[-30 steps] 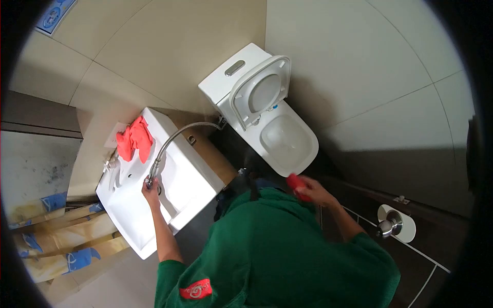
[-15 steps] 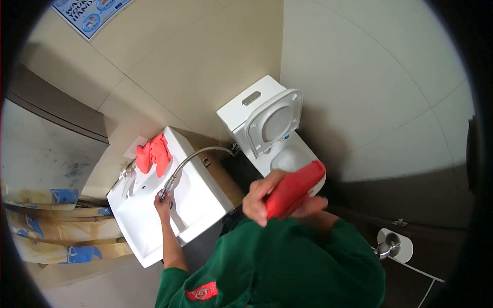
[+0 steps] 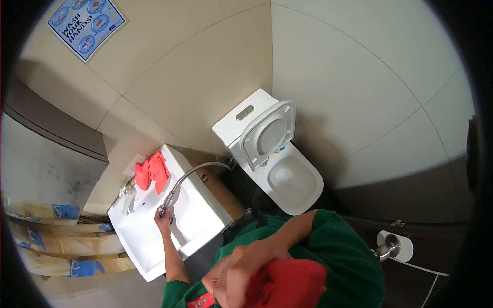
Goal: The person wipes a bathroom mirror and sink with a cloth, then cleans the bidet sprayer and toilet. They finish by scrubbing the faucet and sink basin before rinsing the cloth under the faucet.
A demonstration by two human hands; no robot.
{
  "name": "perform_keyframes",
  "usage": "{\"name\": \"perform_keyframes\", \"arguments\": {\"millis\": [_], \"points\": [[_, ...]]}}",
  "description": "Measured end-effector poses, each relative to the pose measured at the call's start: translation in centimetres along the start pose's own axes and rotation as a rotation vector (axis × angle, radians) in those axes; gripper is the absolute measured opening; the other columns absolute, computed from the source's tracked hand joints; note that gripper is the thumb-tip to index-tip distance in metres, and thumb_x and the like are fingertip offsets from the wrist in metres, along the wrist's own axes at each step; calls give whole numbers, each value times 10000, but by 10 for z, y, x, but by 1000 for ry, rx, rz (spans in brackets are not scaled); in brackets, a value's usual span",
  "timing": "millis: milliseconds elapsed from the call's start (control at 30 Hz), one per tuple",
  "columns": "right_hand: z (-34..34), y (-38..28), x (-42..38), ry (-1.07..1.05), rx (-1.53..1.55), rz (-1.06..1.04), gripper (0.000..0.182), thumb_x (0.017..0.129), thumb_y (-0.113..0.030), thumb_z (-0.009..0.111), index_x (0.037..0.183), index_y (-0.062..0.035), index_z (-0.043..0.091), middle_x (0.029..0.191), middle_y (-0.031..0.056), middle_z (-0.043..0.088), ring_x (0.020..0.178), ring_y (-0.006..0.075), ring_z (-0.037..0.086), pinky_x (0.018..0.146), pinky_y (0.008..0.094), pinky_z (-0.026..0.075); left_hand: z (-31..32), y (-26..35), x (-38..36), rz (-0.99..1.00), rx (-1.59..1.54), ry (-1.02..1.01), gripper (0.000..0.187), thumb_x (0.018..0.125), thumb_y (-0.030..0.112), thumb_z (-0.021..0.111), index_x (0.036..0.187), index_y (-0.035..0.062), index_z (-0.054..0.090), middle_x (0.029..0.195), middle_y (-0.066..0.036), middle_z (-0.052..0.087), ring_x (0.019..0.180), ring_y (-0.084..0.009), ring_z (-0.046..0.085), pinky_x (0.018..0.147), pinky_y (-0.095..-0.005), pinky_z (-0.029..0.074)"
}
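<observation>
Over the sink [image 3: 205, 218], my left hand [image 3: 163, 219] is closed around a bidet sprayer [image 3: 167, 201]. The sprayer's metal hose [image 3: 203, 165] arches over to the wall beside the toilet tank. Close to my chest, my right hand [image 3: 233, 274] grips a red cloth [image 3: 295, 282], which looks bunched up and hangs to the right of the fingers. Another red cloth [image 3: 152, 173] lies crumpled on the back corner of the sink, near the faucet [image 3: 128, 195].
To the right of the sink stands a white toilet [image 3: 303, 187] with its lid and seat raised. A door handle [image 3: 385, 250] is at lower right. Patterned curtains [image 3: 61, 236] and a mirror [image 3: 46, 159] are at left. A handwashing poster [image 3: 84, 28] hangs above.
My right hand has drawn the red cloth back from over the toilet toward my chest, uncovering the bowl. The left hand still holds the sprayer over the sink. The view has tilted slightly upward.
</observation>
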State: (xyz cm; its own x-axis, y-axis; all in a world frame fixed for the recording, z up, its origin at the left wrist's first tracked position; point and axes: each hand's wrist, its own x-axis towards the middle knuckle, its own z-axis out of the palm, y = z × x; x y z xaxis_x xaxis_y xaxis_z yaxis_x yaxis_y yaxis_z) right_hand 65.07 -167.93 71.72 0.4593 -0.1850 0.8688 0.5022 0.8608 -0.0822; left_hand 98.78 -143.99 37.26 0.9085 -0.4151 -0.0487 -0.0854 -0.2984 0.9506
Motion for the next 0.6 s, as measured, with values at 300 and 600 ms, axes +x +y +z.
{"name": "perform_keyframes", "arguments": {"millis": [300, 600], "points": [[-5, 15, -2, -52, 5, 15, 817, 608, -591, 749, 1062, 43, 506, 927, 126, 572, 792, 183, 549, 698, 293, 419, -1, 3, -2, -59, -81, -14, 363, 774, 49, 709, 1111, 26, 578, 830, 1, 602, 672, -56, 498, 591, -204, 411], [5, 28, -5, 13, 189, 38, 774, 638, -508, 784, 1073, 66, 501, 882, 136, 557, 773, 175, 509, 671, 279, 414, 1, 6, -3, -1, 51, 41, 311, 766, 33, 692, 1062, 18, 597, 805, 8, 594, 669, -55, 490, 593, -201, 405]]}}
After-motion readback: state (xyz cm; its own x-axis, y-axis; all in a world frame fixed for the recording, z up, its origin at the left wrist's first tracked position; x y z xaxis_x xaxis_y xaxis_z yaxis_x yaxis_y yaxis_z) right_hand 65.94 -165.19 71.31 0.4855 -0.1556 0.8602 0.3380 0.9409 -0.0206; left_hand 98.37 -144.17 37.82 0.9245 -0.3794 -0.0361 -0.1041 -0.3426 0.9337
